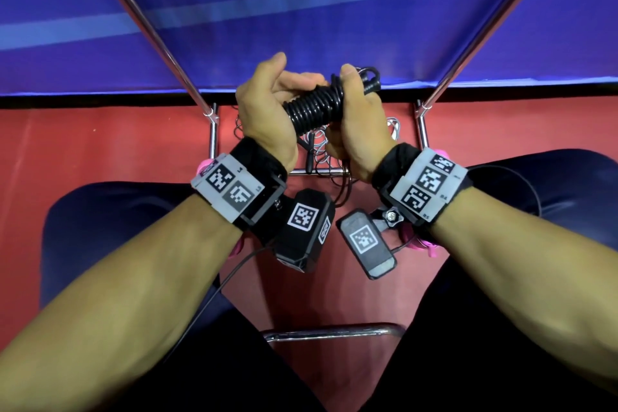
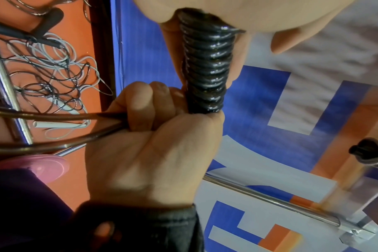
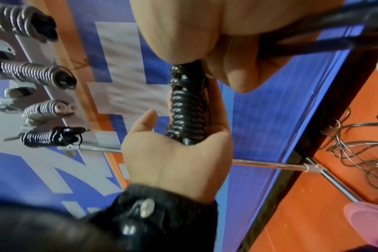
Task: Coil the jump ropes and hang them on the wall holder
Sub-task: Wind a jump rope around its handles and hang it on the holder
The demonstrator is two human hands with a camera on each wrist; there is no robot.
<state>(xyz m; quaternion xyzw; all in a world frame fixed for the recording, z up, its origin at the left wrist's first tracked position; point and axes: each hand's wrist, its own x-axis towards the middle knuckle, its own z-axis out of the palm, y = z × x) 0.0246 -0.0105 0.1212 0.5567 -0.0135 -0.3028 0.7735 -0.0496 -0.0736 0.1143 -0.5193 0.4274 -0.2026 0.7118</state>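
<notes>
A black jump rope (image 1: 316, 107) wound into a tight spiral bundle lies between both hands in front of the blue banner. My left hand (image 1: 277, 90) grips the bundle's near end, and in the left wrist view the left hand (image 2: 153, 110) also clamps two loose rope strands (image 2: 54, 117) under its curled fingers. My right hand (image 1: 351, 104) holds the far end, thumb on top. Seen from the right wrist, the right hand (image 3: 173, 153) cradles the bundle (image 3: 188, 109) in its palm with fingers behind it. The wall holder (image 3: 32, 56) carries several coiled ropes, one black (image 3: 45, 138).
Loose grey and black ropes (image 1: 321, 144) lie tangled on the red floor inside the chrome stand base (image 1: 214, 130). Two slanted chrome tubes (image 1: 160, 40) frame the blue banner (image 1: 334, 10). My knees flank the hands, and a chair rail (image 1: 334, 331) sits below.
</notes>
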